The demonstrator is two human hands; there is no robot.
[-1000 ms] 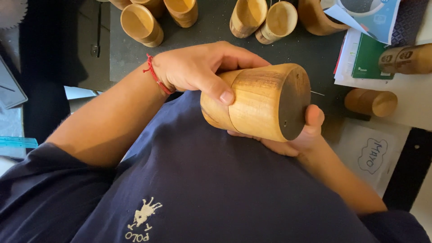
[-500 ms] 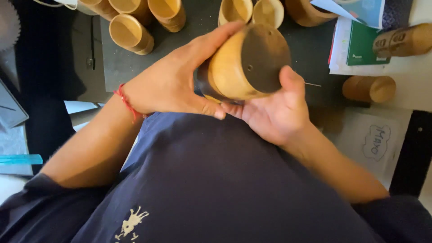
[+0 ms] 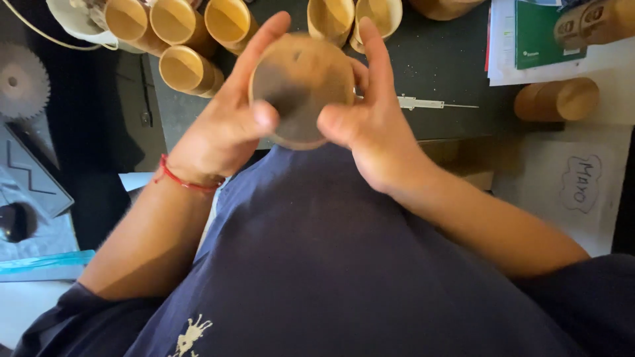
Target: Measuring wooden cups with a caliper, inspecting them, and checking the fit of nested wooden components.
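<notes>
I see both hands raised over the lap with a wooden cup [image 3: 301, 89] pinched between them, its flat round base turned up toward the camera. The left hand [image 3: 221, 132] cups the left side, thumb pressed on the base edge and index finger stretched up past the rim; the right hand [image 3: 370, 125] mirrors it, thumb on the base and long fingers [image 3: 376, 53] extended rather than curled. So both sets of fingers are closed onto the cup only loosely, mostly by thumbs and fingertips. My worry is that this light, splayed hold on a smooth curved wall could let the cup slide out and drop onto the dark table [image 3: 436, 66] just beyond, where a cluster of open cups [image 3: 182, 69] stands close together; a falling piece might knock several over. A thin metal pointed tool [image 3: 430, 104] lies just beside the right hand, and a hasty reach or a slip toward it could catch the fingers. A toothed saw disc [image 3: 20, 82] sits well apart at the left edge, less of a concern.
</notes>
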